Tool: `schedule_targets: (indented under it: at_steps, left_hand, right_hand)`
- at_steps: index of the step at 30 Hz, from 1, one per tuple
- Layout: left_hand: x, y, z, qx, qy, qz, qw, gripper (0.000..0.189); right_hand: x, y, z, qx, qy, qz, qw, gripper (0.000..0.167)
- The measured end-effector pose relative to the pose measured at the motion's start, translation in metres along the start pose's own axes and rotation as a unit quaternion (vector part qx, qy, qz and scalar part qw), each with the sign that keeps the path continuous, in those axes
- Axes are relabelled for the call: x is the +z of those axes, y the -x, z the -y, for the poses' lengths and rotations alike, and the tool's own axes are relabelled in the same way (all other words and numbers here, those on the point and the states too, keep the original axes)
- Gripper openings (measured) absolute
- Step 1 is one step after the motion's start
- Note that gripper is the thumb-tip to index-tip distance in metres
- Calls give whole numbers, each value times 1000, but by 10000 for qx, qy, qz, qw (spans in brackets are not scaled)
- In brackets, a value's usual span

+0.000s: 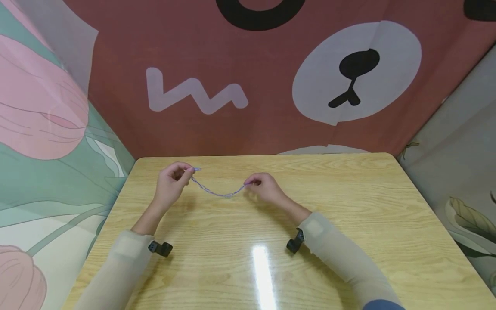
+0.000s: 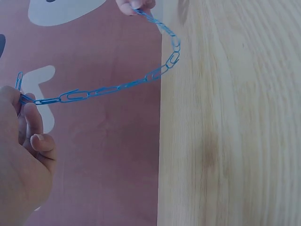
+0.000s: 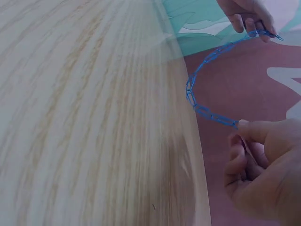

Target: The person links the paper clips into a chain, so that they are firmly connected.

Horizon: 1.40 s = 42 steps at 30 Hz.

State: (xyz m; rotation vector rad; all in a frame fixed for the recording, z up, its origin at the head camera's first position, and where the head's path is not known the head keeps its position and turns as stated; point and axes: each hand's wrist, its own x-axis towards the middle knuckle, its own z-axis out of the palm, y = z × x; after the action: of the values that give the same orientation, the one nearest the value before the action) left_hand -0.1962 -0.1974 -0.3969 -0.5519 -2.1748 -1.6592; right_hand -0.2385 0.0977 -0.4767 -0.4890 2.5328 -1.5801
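A chain of linked blue paper clips [image 1: 221, 195] sags in a curve between the two hands, above the table. My left hand [image 1: 170, 183] pinches it near one end between thumb and fingers, and a clip end pokes out past the fingertips. The other end is pinched by my right hand [image 1: 265, 187], thumb against index finger. In the left wrist view the separate clips of the paper clip chain [image 2: 117, 88] show clearly, joined end to end. The right wrist view has the chain [image 3: 202, 110] running from the right thumb tip up to the left hand [image 3: 249, 16].
The light wood table [image 1: 217, 267] has a bright light reflection near its front. Behind its far edge hangs a reddish-brown cloth [image 1: 193, 133] with a cartoon bear face. Black wrist cameras [image 1: 160, 248] sit on both sleeves.
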Motion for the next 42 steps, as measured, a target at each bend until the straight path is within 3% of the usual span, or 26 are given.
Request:
schedule_targets:
  at_steps: [9,18,27,33,38,42]
  left_hand:
    - [9,-3,-1,219,-18,61,9997,7]
    - [23,-5,-2,2,84,195,9998,6]
    - [34,-8,-4,13,147,177,9997,7]
    - [44,-14,-9,-32,160,149,9998,8]
    - [52,-18,-15,127,133,167,9997,7]
    - [57,-20,-20,269,8,167,9995,6]
  right_hand:
    - [-7,-2,9,100,-1079,-224,9939,9]
    - [-15,0,17,-110,-1860,-462,9814,6]
    - [-20,2,16,-303,-1457,-518,9875,17]
    - [-30,4,25,-406,-1631,-609,9839,18]
    - [-40,5,35,-511,-1758,-612,9812,15]
    - [-48,5,43,-608,-1555,-559,9844,17]
